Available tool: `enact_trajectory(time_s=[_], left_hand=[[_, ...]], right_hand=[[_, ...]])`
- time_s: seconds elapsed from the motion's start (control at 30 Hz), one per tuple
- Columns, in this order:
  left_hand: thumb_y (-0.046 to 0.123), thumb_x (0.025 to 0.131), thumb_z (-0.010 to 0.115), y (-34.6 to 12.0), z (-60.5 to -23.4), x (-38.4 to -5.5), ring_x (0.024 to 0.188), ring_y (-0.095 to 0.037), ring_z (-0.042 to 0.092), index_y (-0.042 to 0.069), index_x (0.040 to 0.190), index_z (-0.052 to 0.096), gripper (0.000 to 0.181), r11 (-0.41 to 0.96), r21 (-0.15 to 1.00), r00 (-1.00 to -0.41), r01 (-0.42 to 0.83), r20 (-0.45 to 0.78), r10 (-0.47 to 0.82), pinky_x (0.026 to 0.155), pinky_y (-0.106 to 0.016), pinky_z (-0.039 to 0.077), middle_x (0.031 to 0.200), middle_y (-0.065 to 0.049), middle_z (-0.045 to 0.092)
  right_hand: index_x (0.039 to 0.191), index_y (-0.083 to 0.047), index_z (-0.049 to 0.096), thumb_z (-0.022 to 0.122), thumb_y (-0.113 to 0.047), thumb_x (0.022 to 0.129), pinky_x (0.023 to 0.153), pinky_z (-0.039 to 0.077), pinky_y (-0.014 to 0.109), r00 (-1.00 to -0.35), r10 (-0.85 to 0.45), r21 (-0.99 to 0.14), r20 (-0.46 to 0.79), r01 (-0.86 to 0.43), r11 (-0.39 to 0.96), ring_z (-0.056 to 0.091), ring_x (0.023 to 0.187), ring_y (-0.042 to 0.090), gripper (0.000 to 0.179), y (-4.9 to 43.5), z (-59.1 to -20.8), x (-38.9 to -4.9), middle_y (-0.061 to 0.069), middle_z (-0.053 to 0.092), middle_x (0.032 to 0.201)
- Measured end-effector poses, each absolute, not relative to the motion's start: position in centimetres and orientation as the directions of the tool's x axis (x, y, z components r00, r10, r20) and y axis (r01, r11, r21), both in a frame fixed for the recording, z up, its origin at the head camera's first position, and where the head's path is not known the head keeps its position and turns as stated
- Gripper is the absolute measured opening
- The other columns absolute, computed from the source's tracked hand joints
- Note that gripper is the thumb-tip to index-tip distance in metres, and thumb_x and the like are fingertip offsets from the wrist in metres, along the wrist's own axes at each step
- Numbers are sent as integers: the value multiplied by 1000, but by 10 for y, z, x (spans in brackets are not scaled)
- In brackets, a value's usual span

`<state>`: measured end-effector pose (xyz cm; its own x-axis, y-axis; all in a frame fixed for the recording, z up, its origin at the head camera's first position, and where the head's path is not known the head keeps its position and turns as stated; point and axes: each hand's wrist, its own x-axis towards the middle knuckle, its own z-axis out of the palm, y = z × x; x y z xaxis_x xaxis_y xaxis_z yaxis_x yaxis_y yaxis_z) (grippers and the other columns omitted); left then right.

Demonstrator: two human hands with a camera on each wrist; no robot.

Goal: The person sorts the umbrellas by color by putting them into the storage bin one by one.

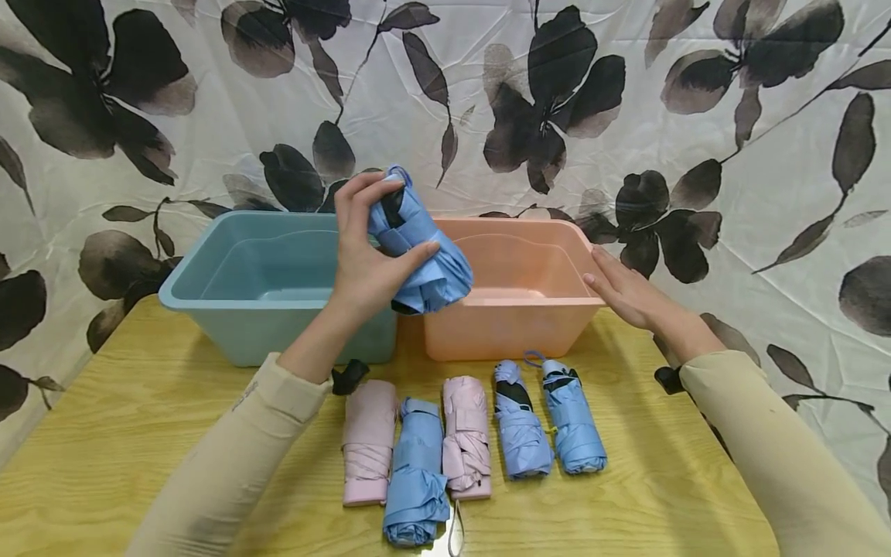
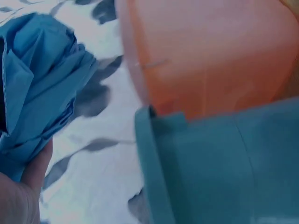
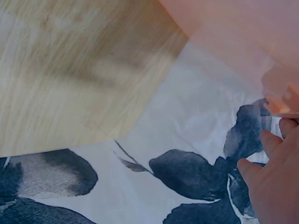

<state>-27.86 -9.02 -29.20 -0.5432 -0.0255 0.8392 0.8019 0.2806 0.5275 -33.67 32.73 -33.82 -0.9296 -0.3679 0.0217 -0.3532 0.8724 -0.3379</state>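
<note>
My left hand (image 1: 369,251) grips a folded blue umbrella (image 1: 425,247), raised in front of the gap between two bins. In the left wrist view the umbrella's crumpled blue fabric (image 2: 44,79) fills the left side, with the thumb below it. My right hand (image 1: 629,290) has its fingers extended and rests at the right rim of the orange bin (image 1: 511,329). The teal bin (image 1: 278,329) stands to its left. In the right wrist view, the right hand's fingers (image 3: 273,142) lie by the orange bin's edge.
Folded umbrellas lie in a row on the wooden table (image 1: 230,433): a pink one (image 1: 369,441), a blue one (image 1: 418,472), a second pink one (image 1: 466,437), a periwinkle one (image 1: 522,433) and another blue one (image 1: 574,422). A floral cloth (image 1: 445,100) hangs behind the bins.
</note>
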Motion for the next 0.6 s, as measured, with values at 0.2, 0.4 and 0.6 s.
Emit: enact_trajectory(time_s=[0.2, 0.4, 0.6], left_hand=[[8, 79, 92, -60, -290, -319, 142, -18, 38, 9, 142, 56, 73, 304, 578, -598, 757, 801, -34, 117, -31, 35, 153, -14, 33], [8, 80, 91, -37, -298, -350, 144, -26, 33, 10, 142, 56, 71, 387, 614, -684, 688, 727, 63, 119, -32, 32, 153, -13, 32], [18, 83, 90, -23, -313, -370, 139, -34, 36, 18, 145, 54, 72, 547, 674, -842, 496, 526, 116, 114, -44, 36, 158, -7, 28]], right_hand=[[167, -5, 4, 28, -53, 112, 122, 13, 67, -929, -370, -352, 20, -353, 867, 10, 157, 47, 76, 326, -337, -336, 20, 4, 173], [167, -5, 5, 28, -51, 112, 122, 14, 67, -930, -366, -345, 27, -353, 870, 12, 156, 48, 75, 325, -335, -334, 21, 5, 173], [167, -6, 4, 28, -51, 112, 122, 14, 68, -929, -370, -348, 17, -353, 869, 12, 156, 49, 75, 323, -335, -334, 20, 4, 173]])
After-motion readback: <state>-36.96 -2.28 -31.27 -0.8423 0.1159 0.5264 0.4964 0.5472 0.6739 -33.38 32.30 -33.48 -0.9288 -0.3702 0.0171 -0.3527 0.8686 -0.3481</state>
